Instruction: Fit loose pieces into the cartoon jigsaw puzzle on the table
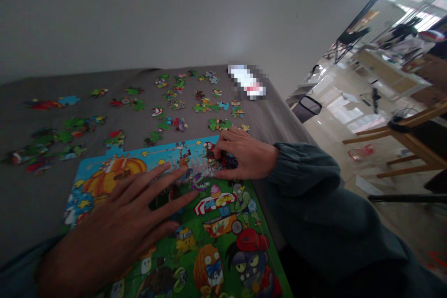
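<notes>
Crossing puzzle (190, 221) edges, both hands (239, 151)

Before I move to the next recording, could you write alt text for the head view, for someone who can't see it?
A person's left hand is spread over a cartoon jigsaw, and the right hand, fingers bent, is at its upper right. Loose pieces lie scattered on grey cloth beyond it, with a bright, pixelated patch towards the far right.

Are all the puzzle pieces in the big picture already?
No, many loose pieces lie scattered on the gray cloth beyond the puzzle.
</notes>
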`<act>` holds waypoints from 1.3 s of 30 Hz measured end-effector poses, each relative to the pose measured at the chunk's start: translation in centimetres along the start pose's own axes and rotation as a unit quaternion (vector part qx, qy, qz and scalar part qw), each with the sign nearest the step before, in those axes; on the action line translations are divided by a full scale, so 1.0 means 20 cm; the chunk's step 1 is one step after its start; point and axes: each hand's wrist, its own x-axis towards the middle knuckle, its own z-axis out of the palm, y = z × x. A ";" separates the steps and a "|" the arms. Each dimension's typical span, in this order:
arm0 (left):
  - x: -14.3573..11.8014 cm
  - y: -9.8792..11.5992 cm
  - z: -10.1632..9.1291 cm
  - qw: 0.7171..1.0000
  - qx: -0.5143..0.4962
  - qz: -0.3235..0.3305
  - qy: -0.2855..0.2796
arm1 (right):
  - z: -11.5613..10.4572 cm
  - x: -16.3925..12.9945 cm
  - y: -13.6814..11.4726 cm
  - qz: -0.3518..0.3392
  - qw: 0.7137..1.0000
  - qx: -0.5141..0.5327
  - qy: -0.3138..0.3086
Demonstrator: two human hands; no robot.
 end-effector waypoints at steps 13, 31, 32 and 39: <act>0.01 0.08 0.00 0.998 -0.051 0.026 0.001 | 0.01 0.00 0.00 -0.001 1.000 -0.006 -0.003; 0.01 0.05 0.01 0.999 -0.026 0.046 0.012 | 0.01 0.00 0.01 -0.004 1.000 -0.007 -0.002; 0.01 0.04 0.01 0.999 -0.025 0.045 0.012 | 0.01 0.00 0.01 -0.004 1.000 -0.007 -0.003; 0.00 0.04 0.00 0.999 -0.027 0.044 0.001 | 0.00 0.01 0.00 -0.007 1.000 -0.005 0.005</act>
